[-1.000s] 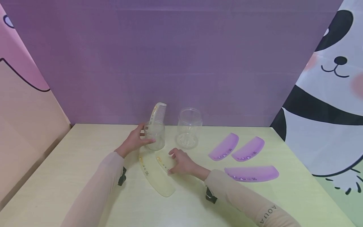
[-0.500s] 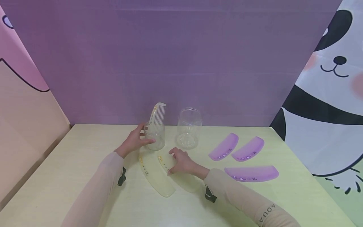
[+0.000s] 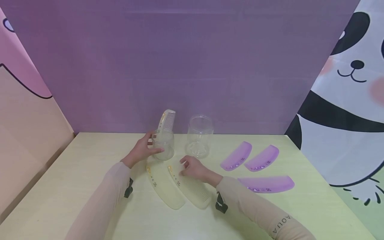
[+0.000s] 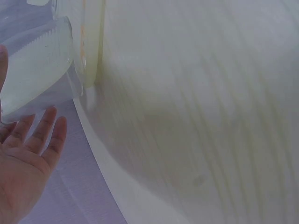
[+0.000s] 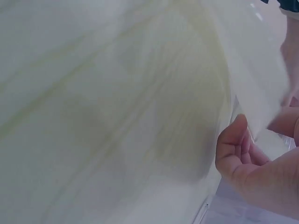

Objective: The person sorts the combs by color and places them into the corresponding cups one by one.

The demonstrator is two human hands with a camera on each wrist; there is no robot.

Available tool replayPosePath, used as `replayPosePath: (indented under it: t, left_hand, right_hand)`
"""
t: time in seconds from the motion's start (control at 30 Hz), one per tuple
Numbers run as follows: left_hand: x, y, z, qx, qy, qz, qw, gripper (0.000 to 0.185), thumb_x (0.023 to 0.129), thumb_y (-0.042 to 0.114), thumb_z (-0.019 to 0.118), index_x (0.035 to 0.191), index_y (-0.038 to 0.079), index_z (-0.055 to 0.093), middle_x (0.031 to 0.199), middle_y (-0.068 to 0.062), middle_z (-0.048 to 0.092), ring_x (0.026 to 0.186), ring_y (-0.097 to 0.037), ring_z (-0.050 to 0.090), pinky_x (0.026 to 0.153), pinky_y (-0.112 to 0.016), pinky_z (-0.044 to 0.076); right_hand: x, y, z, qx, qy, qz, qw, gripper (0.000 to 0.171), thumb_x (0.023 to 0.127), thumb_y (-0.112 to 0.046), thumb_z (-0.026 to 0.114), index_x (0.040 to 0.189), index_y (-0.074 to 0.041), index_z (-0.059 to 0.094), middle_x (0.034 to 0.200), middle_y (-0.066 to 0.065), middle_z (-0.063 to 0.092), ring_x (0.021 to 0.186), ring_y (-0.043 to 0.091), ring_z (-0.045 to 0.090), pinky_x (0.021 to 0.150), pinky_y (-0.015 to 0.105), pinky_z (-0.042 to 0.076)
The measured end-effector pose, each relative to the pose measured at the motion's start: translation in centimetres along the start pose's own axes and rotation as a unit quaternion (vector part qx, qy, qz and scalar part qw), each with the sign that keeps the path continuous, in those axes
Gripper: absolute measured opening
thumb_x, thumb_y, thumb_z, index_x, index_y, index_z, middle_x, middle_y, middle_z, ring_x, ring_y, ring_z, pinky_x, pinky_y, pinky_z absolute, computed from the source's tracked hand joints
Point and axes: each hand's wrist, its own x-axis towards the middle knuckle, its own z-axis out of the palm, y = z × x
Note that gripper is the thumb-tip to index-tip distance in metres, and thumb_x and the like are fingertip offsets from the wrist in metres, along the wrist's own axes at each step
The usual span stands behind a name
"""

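The far end of a pale yellow translucent plastic comb (image 3: 189, 186), lying on the table with its long axis running toward the person, is pinched by the right hand (image 3: 193, 169), while the small clear plastic jar (image 3: 163, 146) just left is gripped by the left hand (image 3: 141, 150).

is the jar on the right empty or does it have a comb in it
Empty. The right jar is clear, with nothing showing inside. The only standing yellow comb is in the left jar, which the left hand holds.

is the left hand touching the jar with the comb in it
Touching. The head view shows the left hand wrapped against the side of the clear jar, thumb and fingers on its wall with no gap, while a yellow comb stands upright inside.
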Motion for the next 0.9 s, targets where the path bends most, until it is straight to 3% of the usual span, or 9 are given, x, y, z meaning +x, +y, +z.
replayPosePath:
  t: [0.23,0.63,0.9]
  left_hand:
    - [0.0,-0.2,0.0,0.000,-0.001,0.008,1.0000,0.085,0.077,0.029,0.073,0.142,0.008,0.023,0.139,-0.019,0.038,0.118,-0.040,0.048,0.096,-0.048,0.046]
    - [-0.2,0.2,0.0,0.000,-0.003,0.002,1.0000,0.084,0.077,0.026,0.073,0.142,0.008,0.022,0.139,-0.018,0.037,0.119,-0.040,0.047,0.096,-0.048,0.046]
    - [-0.2,0.3,-0.1,0.001,-0.004,-0.003,1.0000,0.084,0.078,0.026,0.073,0.142,0.007,0.022,0.140,-0.018,0.037,0.119,-0.040,0.047,0.096,-0.048,0.046]
  right_hand:
    - [-0.1,0.0,-0.4,0.081,-0.010,0.023,0.996,0.033,0.078,0.002,0.062,0.110,0.000,0.055,0.081,0.006,0.055,0.070,0.014,0.051,0.058,0.021,0.043]
    - [-0.2,-0.6,-1.3,0.115,-0.014,-0.011,0.993,0.031,0.079,0.005,0.057,0.110,0.001,0.052,0.073,0.001,0.052,0.060,0.010,0.044,0.048,0.019,0.037]
    - [-0.2,-2.1,-3.0,0.139,0.002,-0.003,0.990,0.031,0.083,0.001,0.059,0.113,-0.001,0.051,0.078,0.003,0.056,0.064,0.011,0.052,0.051,0.021,0.044]
